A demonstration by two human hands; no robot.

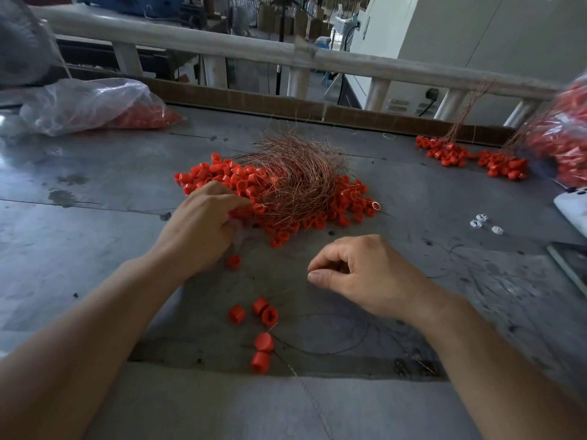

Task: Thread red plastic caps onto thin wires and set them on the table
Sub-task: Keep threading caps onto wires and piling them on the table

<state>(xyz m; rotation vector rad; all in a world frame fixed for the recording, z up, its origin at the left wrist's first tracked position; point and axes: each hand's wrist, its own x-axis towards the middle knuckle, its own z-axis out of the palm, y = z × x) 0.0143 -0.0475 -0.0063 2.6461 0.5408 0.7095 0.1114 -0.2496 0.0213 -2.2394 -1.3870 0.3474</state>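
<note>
- I see a grey, scuffed metal table (pixel 95 185) filling the view, with both bare forearms reaching in from the near edge.
- A heap of small red plastic caps (pixel 219 174) lies mid-table, and a tangle of thin copper-coloured wires (pixel 298 176) sits on top of it, spilling toward the far side.
- The left hand (pixel 203 223) is at the heap's near-left edge, knuckles up. Its fingers are bent down onto the caps there, and red shows under the fingertips. I cannot tell whether they have closed round one.
- The right hand (pixel 365 274) hovers just above the table, near of the heap and apart from it. The thumb tip presses against the forefinger and the other fingers are curled in. Any wire in that pinch is too fine for me to make out.
- One single red cap (pixel 233 261) lies just beside the left wrist.
- Nearer me, between the forearms, sit three loose caps (pixel 260 309) close together, and nearer still a pair of caps (pixel 263 350) touching, with a thin wire running past them.
- Far right, two bunches of threaded caps (pixel 444 152) rest on the table, their wires rising toward the far edge.
- A clear plastic bag holding red caps (pixel 95 103) lies far left. A second, blurred bag of caps (pixel 562 141) is at the far right.
- Three small white plastic pieces (pixel 482 222) lie on the right, well apart from the heap.
- A pale railing (pixel 222 46) runs behind the table.
</note>
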